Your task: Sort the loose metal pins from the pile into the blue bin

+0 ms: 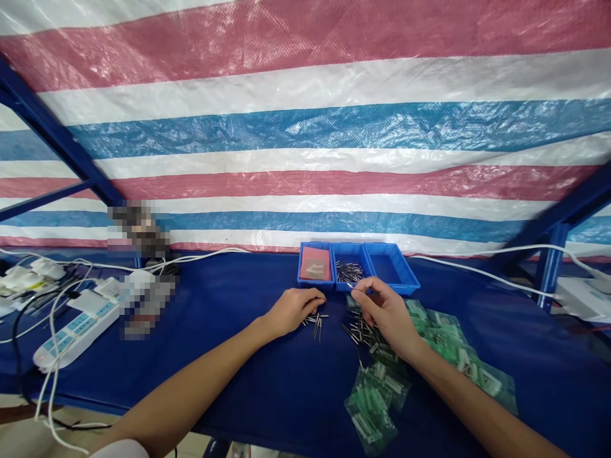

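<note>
So, handling tiny metal parts by hand. The right hand point(382, 315), just right of centre in the frame, has thumb and index finger pressed together in a narrow pinch; there's a small bright metal piece point(351, 285) in that grip as far as I can tell, just at the near edge of the middle bin point(347, 247). That bin already has a heap of slim metal pins point(349, 272) in it. The left hand point(293, 313), left of centre, is low over the worktop point(229, 375) with its fingers curled, right beside a small loose cluster point(317, 326). Can't tell if that grip has hold of anything, the fingertips hide it.

What I'd do: keep the pinch light and right at the fingertips, since parts this thin probably roll if you squeeze off-centre. Take one at a time and look it over end to end. I'd let the left hand corral its cluster so strays don't creep toward the dark pile point(354, 332) under the right hand; mixing those would be a pain imo.

Also watch the right forearm: it passes over the green packets point(370, 407) spread through the lower right, and a low sleeve or wrist could drag them. Lifting the wrist a touch should sort that.
</note>
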Demonstrator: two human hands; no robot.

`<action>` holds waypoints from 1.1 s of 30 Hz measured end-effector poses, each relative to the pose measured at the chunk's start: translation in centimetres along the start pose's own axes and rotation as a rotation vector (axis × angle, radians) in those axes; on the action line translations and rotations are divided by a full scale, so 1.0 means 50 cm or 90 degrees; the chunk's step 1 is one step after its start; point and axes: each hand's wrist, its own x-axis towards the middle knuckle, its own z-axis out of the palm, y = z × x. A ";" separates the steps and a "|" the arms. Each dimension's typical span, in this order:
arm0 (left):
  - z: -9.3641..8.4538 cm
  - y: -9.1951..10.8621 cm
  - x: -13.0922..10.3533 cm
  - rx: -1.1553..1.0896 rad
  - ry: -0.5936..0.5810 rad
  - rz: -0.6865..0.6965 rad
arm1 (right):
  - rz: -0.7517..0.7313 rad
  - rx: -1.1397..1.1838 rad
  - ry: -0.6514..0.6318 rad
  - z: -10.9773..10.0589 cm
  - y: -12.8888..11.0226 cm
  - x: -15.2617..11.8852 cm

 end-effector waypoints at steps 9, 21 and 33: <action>0.003 -0.002 -0.001 0.012 0.001 0.006 | 0.054 0.065 -0.012 0.004 -0.001 0.001; 0.004 -0.003 0.000 0.010 0.000 0.029 | 0.036 -0.012 0.014 -0.005 0.000 0.006; 0.002 0.006 -0.002 0.020 -0.018 0.038 | -0.256 -0.622 -0.173 -0.005 0.013 -0.006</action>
